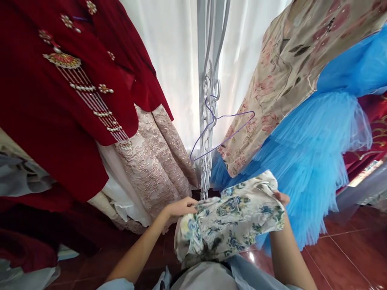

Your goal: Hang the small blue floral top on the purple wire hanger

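Observation:
Stretched between my two hands, in front of my body, is a white floral garment (238,217) with blue and green flowers; its exact kind cannot be made out. My left hand (182,206) is closed on its upper left edge, with the fingertips partly hidden by cloth. At the opposite end my right hand (281,198) grips the cloth, its fingers mostly behind the fabric. Beyond the garment, a purple wire hanger (222,117) hangs bare and tilted from a white metal stand with ring hooks (207,137).
On the left hang a dark red jacket (121,52) with pearl ornaments and a pinkish brocade garment (148,157). To the right are a beige floral dress (266,92) and a blue tulle dress (311,149). A white curtain (172,60) covers the back; the floor (347,253) is reddish tile.

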{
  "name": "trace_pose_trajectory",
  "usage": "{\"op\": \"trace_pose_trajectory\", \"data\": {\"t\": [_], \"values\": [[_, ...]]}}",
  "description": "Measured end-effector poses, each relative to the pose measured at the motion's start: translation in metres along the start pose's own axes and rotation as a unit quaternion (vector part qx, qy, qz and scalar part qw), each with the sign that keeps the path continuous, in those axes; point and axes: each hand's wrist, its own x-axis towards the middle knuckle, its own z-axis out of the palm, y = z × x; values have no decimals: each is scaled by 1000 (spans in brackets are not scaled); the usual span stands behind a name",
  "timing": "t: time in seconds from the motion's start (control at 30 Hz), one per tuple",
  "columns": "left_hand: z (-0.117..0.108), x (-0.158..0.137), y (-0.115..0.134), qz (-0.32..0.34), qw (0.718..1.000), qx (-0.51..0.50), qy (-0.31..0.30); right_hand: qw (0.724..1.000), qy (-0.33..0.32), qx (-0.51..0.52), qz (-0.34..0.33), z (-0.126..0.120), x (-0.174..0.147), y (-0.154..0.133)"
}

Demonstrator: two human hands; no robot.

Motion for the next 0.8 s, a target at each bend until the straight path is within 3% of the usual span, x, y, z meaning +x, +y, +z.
{"op": "trace_pose_trajectory", "data": {"t": [0.1,0.17,0.37,0.57,0.67,0.8], "values": [[-30,-11,12,56,982,52,171,998,8,40,37,-20,-5,-2],[-49,-18,21,100,969,24,226,997,-10,37,60,-20,-8,-5],[-97,-25,49,192,933,-210,221,997,-21,39,65,2,-7,-17],[-141,19,71,242,876,-299,290,991,-125,-26,50,26,-4,-32],[-146,44,78,230,871,-327,286,994,-100,-36,34,28,-6,-29],[-143,56,90,218,886,-303,276,999,-16,-49,16,10,-7,-19]]}}
